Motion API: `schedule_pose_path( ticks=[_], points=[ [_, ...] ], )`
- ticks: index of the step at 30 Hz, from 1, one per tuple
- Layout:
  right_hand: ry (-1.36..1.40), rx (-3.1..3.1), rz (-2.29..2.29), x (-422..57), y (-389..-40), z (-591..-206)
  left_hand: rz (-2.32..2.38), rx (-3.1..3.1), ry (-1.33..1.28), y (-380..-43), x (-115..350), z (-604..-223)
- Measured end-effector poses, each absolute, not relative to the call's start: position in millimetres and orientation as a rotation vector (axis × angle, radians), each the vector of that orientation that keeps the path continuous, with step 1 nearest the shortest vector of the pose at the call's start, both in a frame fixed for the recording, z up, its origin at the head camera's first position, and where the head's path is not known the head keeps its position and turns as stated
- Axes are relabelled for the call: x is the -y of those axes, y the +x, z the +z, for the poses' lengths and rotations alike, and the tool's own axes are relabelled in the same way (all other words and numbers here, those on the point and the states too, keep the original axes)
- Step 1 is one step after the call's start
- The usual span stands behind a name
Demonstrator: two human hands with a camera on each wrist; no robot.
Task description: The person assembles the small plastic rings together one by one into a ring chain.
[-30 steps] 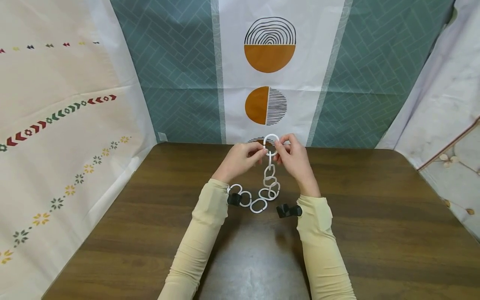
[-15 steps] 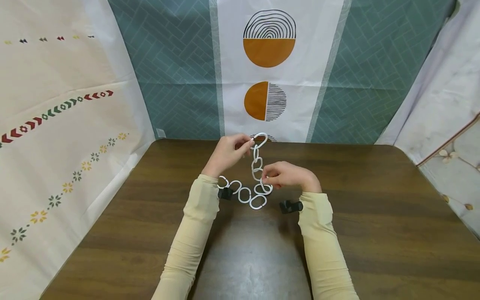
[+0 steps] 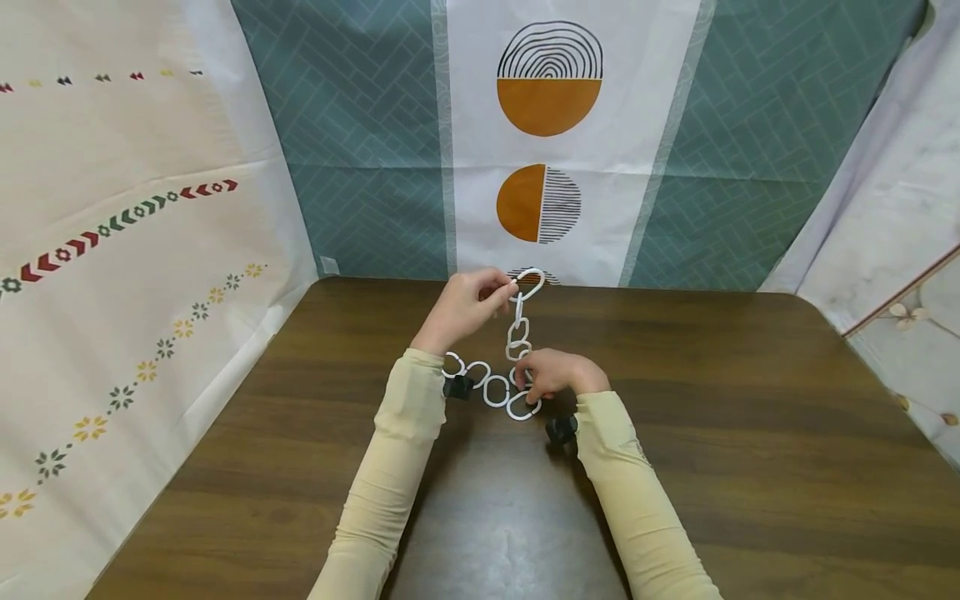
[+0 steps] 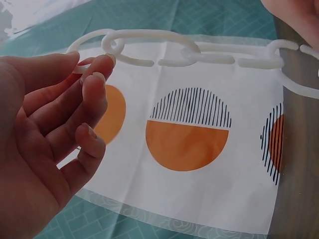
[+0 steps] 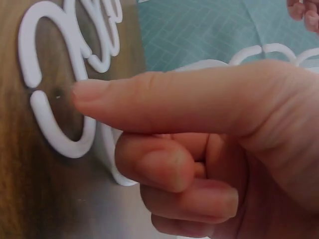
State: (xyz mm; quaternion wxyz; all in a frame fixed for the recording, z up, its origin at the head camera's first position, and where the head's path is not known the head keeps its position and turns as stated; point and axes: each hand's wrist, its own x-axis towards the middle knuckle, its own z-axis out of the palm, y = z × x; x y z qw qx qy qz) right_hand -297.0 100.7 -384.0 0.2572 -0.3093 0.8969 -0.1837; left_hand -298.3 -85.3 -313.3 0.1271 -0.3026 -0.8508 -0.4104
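Note:
A chain of white plastic C-shaped links hangs from my left hand (image 3: pixel 467 307) and runs down to the table. Thumb and fingers of that hand pinch its top link (image 3: pixel 532 270); in the left wrist view the linked rings (image 4: pixel 149 35) stretch away to the right. My right hand (image 3: pixel 558 372) is low at the bend of the chain, its thumb and fingers apart. In the right wrist view its thumb (image 5: pixel 164 102) reaches over a link lying on the wood (image 5: pixel 47 124), and the other fingers curl loosely; whether it touches the link is hidden.
The chain's far end lies on the brown wooden table (image 3: pixel 300 467), partly behind the left wrist. A green and white patterned cloth (image 3: pixel 360 167) hangs behind the table, with pale cloths at both sides. Black wrist pieces (image 3: pixel 561 430) sit by the sleeves.
My right hand let go of the top link and came down to the lower links on the table. My left hand still holds the top link, a little further left than before.

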Motion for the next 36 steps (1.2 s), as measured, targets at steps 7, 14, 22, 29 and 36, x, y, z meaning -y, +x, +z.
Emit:
schedule_pose_path(
  ticks=[7,14,22,29,36],
  points=[
    [-0.901,-2.518,-0.418,-98.3,-298.3,-392.6,-1.187,2.505,-0.869,-297.6,85.8,-315.1],
    [-0.991,-2.511,-0.462,-106.5,-298.5,-386.8,-1.175,2.5,-0.864,-297.7,86.6,-314.3],
    [-1.172,-2.429,-0.818,-124.1,-295.7,-366.5,-1.15,2.53,-0.853,-297.1,89.7,-313.7],
    [-1.12,-2.462,-0.938,-134.1,-285.2,-342.6,-1.145,2.56,-0.827,-299.1,89.9,-313.4],
    [-1.062,-2.549,-1.11,-142.5,-273.7,-328.0,-1.132,2.683,-0.798,-300.7,89.6,-315.3]
  ],
)
